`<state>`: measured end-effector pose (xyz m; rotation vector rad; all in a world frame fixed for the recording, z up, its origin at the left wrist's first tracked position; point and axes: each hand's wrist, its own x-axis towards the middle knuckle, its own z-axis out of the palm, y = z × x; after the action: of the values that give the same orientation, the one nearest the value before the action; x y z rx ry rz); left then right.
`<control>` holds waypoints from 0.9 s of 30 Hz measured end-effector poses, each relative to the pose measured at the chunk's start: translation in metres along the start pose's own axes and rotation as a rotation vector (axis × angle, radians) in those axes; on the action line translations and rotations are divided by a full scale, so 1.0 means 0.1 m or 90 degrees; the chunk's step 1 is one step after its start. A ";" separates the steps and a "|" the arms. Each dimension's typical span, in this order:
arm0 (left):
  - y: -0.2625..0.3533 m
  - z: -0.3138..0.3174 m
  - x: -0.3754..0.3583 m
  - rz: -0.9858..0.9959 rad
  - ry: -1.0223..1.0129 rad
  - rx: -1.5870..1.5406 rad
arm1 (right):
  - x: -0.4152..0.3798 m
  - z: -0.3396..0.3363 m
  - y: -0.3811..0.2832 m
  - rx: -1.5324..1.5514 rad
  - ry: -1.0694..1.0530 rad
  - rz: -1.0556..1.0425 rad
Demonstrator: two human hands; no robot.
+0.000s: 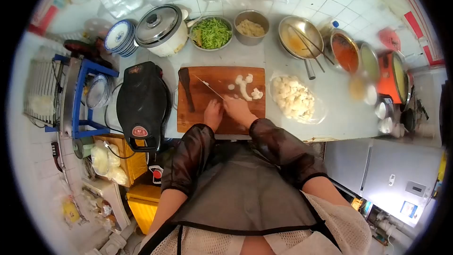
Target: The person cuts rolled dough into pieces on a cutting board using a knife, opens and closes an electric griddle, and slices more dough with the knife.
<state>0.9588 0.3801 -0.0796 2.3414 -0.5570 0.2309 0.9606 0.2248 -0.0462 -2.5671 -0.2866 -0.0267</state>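
My right hand (237,110) is closed around the handle of a knife (207,85). Its thin blade points up and left across the wooden cutting board (200,126). Beside it, my left hand (213,114) rests on the board with fingers curled; whatever may be under them is hidden. White pieces that look like cauliflower (243,87) lie at the board's upper right. Along the left edge is a dark, long tool (187,89), wider at its top. Right of the board, a pile of similar white pieces (292,98) sits on clear plastic.
Left of the board stands a black electric griddle (143,99). Behind are stacked bowls (118,38), a rice cooker (160,30), shredded greens (211,33), a metal pot (251,27), and a pan with chopsticks (300,38). A red-filled bowl (344,52) is at right.
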 end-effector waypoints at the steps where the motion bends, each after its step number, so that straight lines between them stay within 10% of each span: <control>1: -0.02 -0.02 0.02 0.003 -0.004 0.004 | 0.01 -0.08 0.03 0.001 -0.039 0.013; 7: 0.02 0.02 0.00 -0.030 0.007 -0.047 | -0.44 -0.56 0.03 -0.064 -0.145 0.036; 13: 0.08 -0.07 0.04 -0.026 -0.013 -0.021 | 0.01 0.15 0.02 -0.024 0.113 -0.092; 22: -0.02 0.04 -0.02 -0.029 0.014 0.002 | -0.40 -0.29 -0.04 -0.070 -0.151 0.076; 27: 0.03 -0.10 -0.01 -0.026 -0.024 -0.015 | -0.04 0.12 -0.01 0.018 0.077 -0.024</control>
<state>0.9568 0.3855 -0.0707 2.3361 -0.5269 0.1600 0.9559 0.2308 -0.0559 -2.5194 -0.2868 -0.1902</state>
